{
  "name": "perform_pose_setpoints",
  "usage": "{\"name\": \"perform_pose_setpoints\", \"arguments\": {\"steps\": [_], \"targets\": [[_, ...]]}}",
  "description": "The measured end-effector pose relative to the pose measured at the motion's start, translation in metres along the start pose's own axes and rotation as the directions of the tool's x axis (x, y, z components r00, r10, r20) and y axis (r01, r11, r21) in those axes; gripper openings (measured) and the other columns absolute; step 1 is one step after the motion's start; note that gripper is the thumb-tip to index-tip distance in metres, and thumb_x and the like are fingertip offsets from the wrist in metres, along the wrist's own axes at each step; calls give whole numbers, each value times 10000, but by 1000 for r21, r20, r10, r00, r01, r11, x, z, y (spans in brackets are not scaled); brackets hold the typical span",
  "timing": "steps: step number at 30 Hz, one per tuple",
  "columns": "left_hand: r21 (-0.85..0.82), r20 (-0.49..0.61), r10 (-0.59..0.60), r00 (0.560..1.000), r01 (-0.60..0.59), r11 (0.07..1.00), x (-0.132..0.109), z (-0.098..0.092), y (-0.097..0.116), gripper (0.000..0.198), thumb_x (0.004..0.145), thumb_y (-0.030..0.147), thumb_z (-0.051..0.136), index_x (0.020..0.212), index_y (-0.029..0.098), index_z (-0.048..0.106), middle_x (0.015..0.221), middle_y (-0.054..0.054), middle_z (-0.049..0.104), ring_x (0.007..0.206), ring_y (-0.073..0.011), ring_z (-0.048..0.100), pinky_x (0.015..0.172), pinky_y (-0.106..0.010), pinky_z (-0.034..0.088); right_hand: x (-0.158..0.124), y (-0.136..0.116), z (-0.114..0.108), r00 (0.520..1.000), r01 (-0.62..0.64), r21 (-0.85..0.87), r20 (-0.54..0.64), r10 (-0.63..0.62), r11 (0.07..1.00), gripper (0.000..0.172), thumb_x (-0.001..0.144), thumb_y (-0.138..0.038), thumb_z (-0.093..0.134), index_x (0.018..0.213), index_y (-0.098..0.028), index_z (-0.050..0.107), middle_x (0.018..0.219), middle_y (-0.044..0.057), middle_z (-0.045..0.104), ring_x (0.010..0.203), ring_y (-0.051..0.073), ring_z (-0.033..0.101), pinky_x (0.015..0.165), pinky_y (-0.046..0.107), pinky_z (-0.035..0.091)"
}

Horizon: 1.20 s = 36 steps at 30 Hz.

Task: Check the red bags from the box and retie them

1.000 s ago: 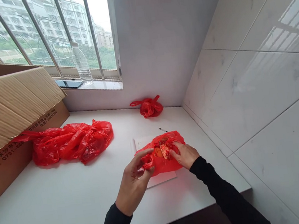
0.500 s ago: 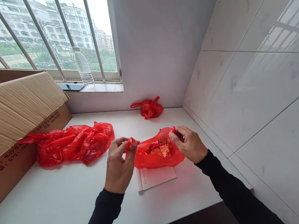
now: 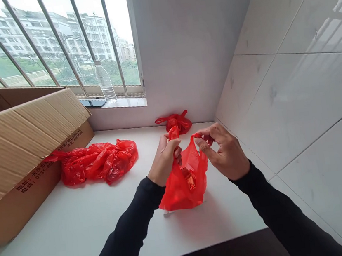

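Observation:
Between my hands a red plastic bag [image 3: 179, 191] hangs upright over the white table [image 3: 108, 223]. My left hand [image 3: 165, 155] is closed around one handle of it, whose loop sticks up above the fist. The other handle is pinched between thumb and fingers of my right hand [image 3: 221, 148]. Through the narrowed mouth, shiny red-and-gold packets [image 3: 190, 180] show inside. A pale edge of a white booklet or paper [image 3: 168, 214] peeks out below the bag; the bag hides most of it.
Several bunched red plastic bags [image 3: 100, 161] lie at the left beside an open cardboard box [image 3: 35, 136]. A small knotted red bag [image 3: 180, 122] sits by the back wall. On the windowsill are a water bottle [image 3: 105, 83] and a dark phone [image 3: 93, 103]. A tiled wall [image 3: 308, 127] bounds the right.
Both hands have risen and come closer together, drawing the bag up from wide and low to tall and narrow. The booklet is now mostly covered. The view has shifted slightly left.

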<state>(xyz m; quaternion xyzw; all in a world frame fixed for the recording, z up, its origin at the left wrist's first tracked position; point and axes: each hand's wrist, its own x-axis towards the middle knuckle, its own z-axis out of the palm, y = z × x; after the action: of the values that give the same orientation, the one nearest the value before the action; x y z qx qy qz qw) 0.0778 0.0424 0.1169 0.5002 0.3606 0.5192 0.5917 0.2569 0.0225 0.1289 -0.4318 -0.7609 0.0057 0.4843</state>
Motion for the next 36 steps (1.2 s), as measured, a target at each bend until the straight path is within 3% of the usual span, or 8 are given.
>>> {"name": "perform_pose_setpoints", "arguments": {"steps": [5,8,12,19,25,27,31,36], "targets": [[134,62,82,995,-90,987,-7,-5,7,116,878,259,506,949,181,555,721,22,509,594,-107,520,565,-240,439,6,3,2,996,-92,213,32,87,973,134,952,-326,563,998,-228,641,1115,56,650,1029,181,630,920,355,529],[219,158,124,980,-157,963,-10,-5,9,173,911,341,527,862,176,543,698,18,514,578,-107,518,571,-254,430,9,4,7,980,-126,410,194,49,903,133,936,-334,603,996,-232,662,1313,64,615,1283,206,541,1083,400,444],[311,226,102,969,-171,935,-13,-2,10,269,933,412,528,795,181,521,680,12,513,595,-116,510,580,-263,432,14,8,12,961,-151,520,276,3,841,140,907,-347,650,944,-223,704,1104,44,718,1118,196,644,1033,399,473],[401,186,-6,982,-70,914,-20,-15,2,314,879,489,622,887,176,618,753,-13,598,687,-148,571,638,-270,479,15,21,16,947,-322,612,198,254,723,256,895,-441,641,942,-196,695,989,56,735,983,188,685,959,390,527],[97,-38,0,999,4,995,-13,-14,-1,355,905,523,558,838,175,573,519,66,439,453,-102,471,579,-279,500,15,12,8,984,-174,510,114,134,842,115,876,-348,673,913,-244,701,1177,42,670,1177,192,608,1071,421,457],[170,-42,8,999,-1,985,-16,-5,2,302,896,486,591,875,187,553,526,93,384,423,-74,377,511,-240,446,17,4,6,990,-118,454,121,71,883,81,877,-322,671,911,-255,701,1196,38,662,1198,191,592,1090,435,435],[375,96,83,992,-113,920,-25,12,2,268,804,320,723,1000,207,578,820,15,592,704,-121,554,624,-234,478,19,-7,10,987,12,346,145,-66,938,59,864,-256,677,918,-264,701,1286,46,622,1289,215,520,1097,475,420],[398,75,86,993,-109,911,-22,8,-2,427,868,514,613,625,187,484,530,48,391,463,-80,353,437,-227,302,19,-3,15,967,43,367,217,-130,929,168,914,-309,631,1069,-272,684,1235,43,663,1222,211,566,1066,462,436]]}}
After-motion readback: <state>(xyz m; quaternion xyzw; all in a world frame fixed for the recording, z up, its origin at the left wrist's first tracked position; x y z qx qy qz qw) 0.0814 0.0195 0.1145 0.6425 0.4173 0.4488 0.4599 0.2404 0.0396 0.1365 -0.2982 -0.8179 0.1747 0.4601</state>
